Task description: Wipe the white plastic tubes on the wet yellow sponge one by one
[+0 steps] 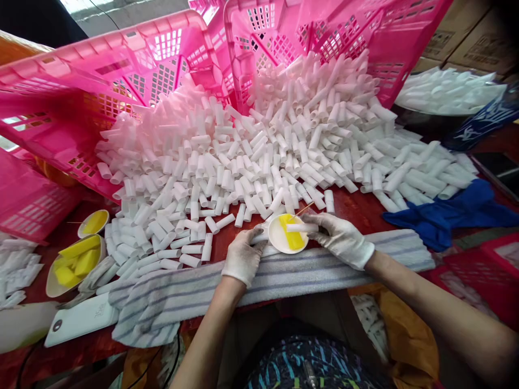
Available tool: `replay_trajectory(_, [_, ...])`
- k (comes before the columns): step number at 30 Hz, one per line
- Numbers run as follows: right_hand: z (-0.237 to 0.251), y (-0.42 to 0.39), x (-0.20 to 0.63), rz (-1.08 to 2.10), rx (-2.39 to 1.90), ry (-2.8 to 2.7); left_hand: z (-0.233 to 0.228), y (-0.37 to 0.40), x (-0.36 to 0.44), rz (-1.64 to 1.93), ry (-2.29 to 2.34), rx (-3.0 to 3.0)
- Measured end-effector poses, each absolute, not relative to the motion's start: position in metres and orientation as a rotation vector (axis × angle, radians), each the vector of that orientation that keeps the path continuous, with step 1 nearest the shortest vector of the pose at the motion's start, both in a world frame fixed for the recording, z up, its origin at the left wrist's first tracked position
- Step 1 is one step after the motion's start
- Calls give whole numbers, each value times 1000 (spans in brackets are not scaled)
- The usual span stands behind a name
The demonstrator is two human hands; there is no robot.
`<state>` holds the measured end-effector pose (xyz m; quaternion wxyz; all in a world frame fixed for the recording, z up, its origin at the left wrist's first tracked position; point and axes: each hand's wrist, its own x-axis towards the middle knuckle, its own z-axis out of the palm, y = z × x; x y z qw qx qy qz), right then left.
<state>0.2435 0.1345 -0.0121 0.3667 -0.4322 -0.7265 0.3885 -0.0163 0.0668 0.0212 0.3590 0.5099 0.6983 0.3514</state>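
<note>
Red table surface is covered across most of its width by a large heap of short white tubes, which spills out of two pink baskets tipped on their sides at the far edge. A second pile of white tubes is seen in a container at the far right, with cardboard boxes behind it. A striped towel is laid along the near edge, and a blue cloth lies to the right of it. At the left, a white phone rests on the towel's end, and two small bowls holding yellow sponge pieces are placed beside the heap.

Work is centred on a small white dish containing a yellow sponge, set on the towel's far edge. The dish rim is steadied by the gloved left hand, with the fingers closed against it. A single white tube is held across the dish by the gloved right hand, pinched between thumb and fingertips; a thin wooden stick is also seen projecting from this hand.

The step in hand is judged to be the wetting or coating of one tube at the sponge. For the next move, the tube should be kept level and in light contact with the sponge, and the dish held still.
</note>
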Motion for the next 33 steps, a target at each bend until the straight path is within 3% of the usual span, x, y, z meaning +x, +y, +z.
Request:
replay_trajectory(6, [-17, 124, 240, 996, -1047, -1814, 31, 71, -12, 594, 1965, 1495])
replay_trajectory(13, [-12, 122, 242, 1052, -1120, -1823, 37, 65, -7, 958, 1808, 1039])
replay_trajectory(17, [-12, 120, 242, 957, -960, -1837, 54, 62, -1, 965, 1801, 1016])
replay_trajectory(21, [-8, 119, 245, 1069, -1063, -1872, 65, 60, 3, 969, 1815, 1007])
replay_trajectory(33, [-5, 111, 245, 1056, -926, -1848, 64, 54, 9, 966, 1730, 992])
